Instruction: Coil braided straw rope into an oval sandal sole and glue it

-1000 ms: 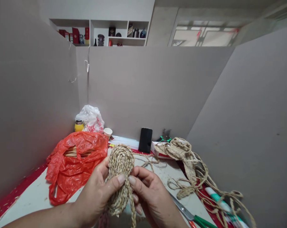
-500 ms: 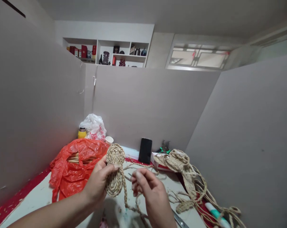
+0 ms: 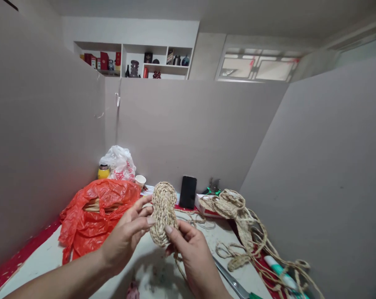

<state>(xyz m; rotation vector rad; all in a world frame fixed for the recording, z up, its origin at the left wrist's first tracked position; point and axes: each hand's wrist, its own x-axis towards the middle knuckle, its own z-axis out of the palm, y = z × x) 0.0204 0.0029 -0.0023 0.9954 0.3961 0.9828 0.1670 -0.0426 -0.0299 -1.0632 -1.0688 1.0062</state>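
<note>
I hold an oval coil of braided straw [image 3: 163, 211] upright above the table, between both hands. My left hand [image 3: 125, 236] touches its left edge with fingertips, fingers partly spread. My right hand [image 3: 191, 253] pinches its lower end with the thumb on the front. A loose braid tail hangs below the coil, behind my right hand.
A red plastic bag [image 3: 94, 216] with sticks lies at left. Behind it are a white bag [image 3: 119, 162], a yellow jar [image 3: 103, 171] and a paper cup [image 3: 140, 180]. A phone [image 3: 188, 192] leans on the grey partition. Braided straw cords [image 3: 238, 216], scissors [image 3: 231, 282] and a tube [image 3: 279, 270] lie at right.
My right hand has come back onto the coil's lower end after pulling away from it. The coil has shifted slightly right and turned more upright. The camera has tilted up.
</note>
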